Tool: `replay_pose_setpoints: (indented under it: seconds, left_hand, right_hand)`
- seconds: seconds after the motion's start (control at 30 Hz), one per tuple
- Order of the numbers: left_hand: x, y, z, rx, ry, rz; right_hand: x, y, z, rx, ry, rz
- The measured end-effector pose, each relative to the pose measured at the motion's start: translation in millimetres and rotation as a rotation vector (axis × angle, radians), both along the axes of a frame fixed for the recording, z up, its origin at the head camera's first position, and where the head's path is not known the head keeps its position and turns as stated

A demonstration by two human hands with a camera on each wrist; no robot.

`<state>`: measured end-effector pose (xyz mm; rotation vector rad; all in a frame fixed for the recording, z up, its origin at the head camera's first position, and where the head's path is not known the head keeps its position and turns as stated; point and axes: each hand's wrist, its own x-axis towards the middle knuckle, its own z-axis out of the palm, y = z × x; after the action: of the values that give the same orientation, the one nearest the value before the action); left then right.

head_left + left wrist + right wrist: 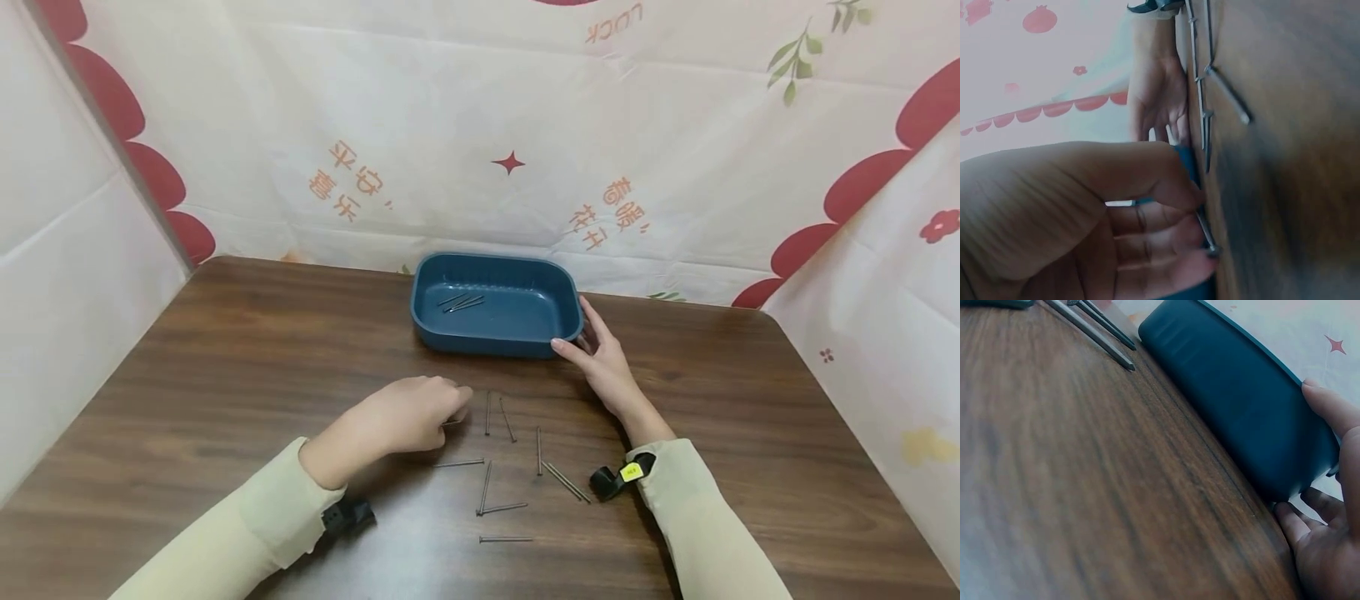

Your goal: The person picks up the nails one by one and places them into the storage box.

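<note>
My left hand [401, 415] pinches a nail [1206, 229] between thumb and fingers, low over the table; in the left wrist view its head points toward the tabletop side. My right hand [611, 375] holds the right end of a blue plastic tray [487, 343], the thumb at its rim and the fingers at its end wall, as the right wrist view also shows. Several nails [465, 304] lie inside the tray, toward its left. Loose nails [539, 452] are scattered on the table between my forearms, some crossing or side by side.
The brown wood-grain table [247, 367] carries the tray near its back edge. Behind it hangs a white printed cloth [450, 108] with red scallops, and cloth also covers both sides. Black wrist straps [348, 515] sit at my cuffs.
</note>
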<state>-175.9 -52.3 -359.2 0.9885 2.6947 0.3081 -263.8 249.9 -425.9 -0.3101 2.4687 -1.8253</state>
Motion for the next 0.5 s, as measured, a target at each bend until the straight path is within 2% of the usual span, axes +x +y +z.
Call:
replay_pose_setpoints:
  seconds: [0.2, 0.5]
  left_hand:
    - [-13.0, -10.1, 11.9, 0.107, 0.002, -0.017]
    - [-44.7, -18.9, 34.0, 0.155, -0.013, -0.055]
  right_hand:
    - [-1.0, -2.4, -0.4, -0.013, 0.002, 0.015]
    - [0.4, -0.4, 0.5, 0.006, 0.016, 0.002]
